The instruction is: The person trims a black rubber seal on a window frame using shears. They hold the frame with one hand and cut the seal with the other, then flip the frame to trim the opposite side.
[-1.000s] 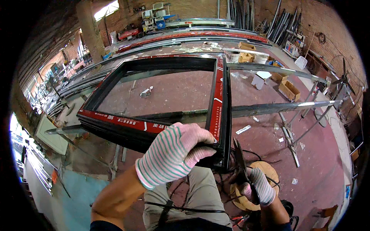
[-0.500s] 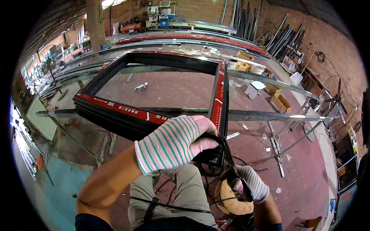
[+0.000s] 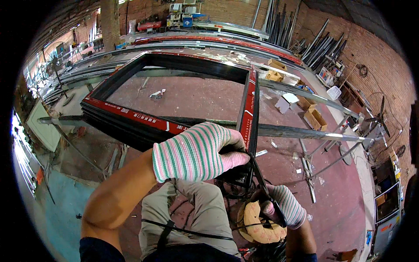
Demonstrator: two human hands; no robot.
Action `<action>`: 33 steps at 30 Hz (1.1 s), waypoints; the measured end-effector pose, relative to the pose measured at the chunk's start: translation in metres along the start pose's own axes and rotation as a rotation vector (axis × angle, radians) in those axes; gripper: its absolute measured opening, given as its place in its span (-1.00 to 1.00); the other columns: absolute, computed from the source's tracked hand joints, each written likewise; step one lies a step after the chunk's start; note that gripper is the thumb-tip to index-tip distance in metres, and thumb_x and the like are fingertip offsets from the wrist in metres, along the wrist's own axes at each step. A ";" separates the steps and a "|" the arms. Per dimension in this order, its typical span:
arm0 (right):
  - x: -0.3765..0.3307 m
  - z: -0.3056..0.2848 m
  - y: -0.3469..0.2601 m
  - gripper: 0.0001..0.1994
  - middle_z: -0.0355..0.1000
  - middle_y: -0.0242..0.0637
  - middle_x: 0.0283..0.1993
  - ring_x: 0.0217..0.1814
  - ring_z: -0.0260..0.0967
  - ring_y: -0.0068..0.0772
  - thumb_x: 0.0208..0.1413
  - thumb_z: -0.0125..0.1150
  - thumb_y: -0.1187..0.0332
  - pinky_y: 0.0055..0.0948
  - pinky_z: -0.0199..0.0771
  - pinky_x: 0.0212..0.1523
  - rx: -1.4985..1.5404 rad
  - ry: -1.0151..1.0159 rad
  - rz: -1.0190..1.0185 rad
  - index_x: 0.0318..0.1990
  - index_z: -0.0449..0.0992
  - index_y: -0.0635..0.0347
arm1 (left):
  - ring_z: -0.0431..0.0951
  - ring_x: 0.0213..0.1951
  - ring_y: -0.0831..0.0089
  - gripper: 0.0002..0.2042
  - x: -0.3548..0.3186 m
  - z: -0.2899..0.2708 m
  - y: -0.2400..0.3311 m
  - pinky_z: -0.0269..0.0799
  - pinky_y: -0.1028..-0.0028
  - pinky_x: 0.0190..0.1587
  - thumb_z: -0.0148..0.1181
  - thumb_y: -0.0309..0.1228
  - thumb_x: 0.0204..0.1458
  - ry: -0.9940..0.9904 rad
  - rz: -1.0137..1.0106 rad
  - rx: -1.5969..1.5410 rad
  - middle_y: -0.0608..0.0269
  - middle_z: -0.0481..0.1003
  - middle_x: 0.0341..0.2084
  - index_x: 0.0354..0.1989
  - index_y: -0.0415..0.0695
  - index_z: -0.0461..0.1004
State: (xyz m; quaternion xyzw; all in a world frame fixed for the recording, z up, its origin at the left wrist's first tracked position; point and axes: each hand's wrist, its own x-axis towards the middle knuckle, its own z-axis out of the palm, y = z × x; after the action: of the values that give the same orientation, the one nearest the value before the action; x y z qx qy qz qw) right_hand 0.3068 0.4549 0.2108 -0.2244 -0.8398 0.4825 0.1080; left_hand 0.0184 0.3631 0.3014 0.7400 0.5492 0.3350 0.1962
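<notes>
Stacked black window frames with red film (image 3: 148,117) lie before me. My left hand (image 3: 198,153), in a pink, green and white striped glove, is closed at their near right corner, thumb and fingers pinching a black rubber strip (image 3: 260,180). From that corner the strip runs down to the right. Lower right, my right hand (image 3: 286,207), gloved alike, is closed around the strip's other part, its fingertips partly hidden behind it. A round cardboard reel (image 3: 257,223) sits just below and left of the right hand.
Metal rails (image 3: 314,133) on legs support the frames. Cardboard boxes (image 3: 315,118) and scraps lie on the red floor to the right. A pedestal fan (image 3: 380,118) stands at far right. Long profiles (image 3: 209,40) lie across the back; black cable loops (image 3: 231,192) hang near my knees.
The view has shifted slightly. My left hand has turned a little at the frame corner and still pinches the strip. The right hand keeps its hold, almost unmoved.
</notes>
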 end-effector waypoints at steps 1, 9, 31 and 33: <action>0.001 0.000 0.001 -0.53 0.54 -0.35 -0.34 -0.30 0.41 -0.54 0.03 0.39 0.08 -0.47 0.47 -0.22 -0.003 -0.006 0.003 -0.10 0.60 0.35 | 0.65 -0.31 0.13 -0.75 0.000 -0.001 0.001 0.54 0.26 -0.15 0.35 -0.27 0.14 -0.004 -0.007 -0.006 -0.03 0.61 -0.42 -0.24 -0.24 0.63; 0.002 0.001 -0.001 -0.35 0.54 -0.08 -0.38 -0.35 0.45 -0.25 0.21 0.22 -0.22 -0.26 0.46 -0.23 0.071 -0.032 -0.016 -0.06 0.56 0.35 | 0.67 -0.29 0.24 -0.73 0.001 -0.003 0.003 0.55 0.30 -0.12 0.33 -0.24 0.17 -0.050 -0.077 -0.055 -0.01 0.64 -0.38 -0.21 -0.25 0.64; 0.002 0.011 -0.010 -0.48 0.62 -0.27 -0.28 -0.23 0.52 -0.49 -0.11 0.33 0.01 -0.44 0.54 -0.11 0.222 0.030 0.153 -0.18 0.65 0.37 | 0.65 -0.30 0.29 -0.70 0.002 -0.005 0.002 0.54 0.31 -0.12 0.33 -0.21 0.18 -0.069 -0.084 -0.053 0.00 0.65 -0.38 -0.18 -0.25 0.64; 0.002 0.011 -0.009 -0.51 0.62 -0.26 -0.27 -0.22 0.53 -0.49 -0.06 0.31 0.05 -0.44 0.54 -0.11 0.194 0.021 0.125 -0.18 0.65 0.37 | 0.65 -0.30 0.30 -0.70 0.001 -0.005 0.003 0.54 0.31 -0.13 0.33 -0.21 0.18 -0.068 -0.087 -0.062 0.00 0.65 -0.38 -0.19 -0.25 0.64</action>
State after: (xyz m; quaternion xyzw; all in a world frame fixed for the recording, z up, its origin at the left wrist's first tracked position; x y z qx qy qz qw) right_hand 0.2982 0.4432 0.2127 -0.2699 -0.7723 0.5650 0.1076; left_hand 0.0167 0.3622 0.3070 0.7201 0.5632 0.3176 0.2518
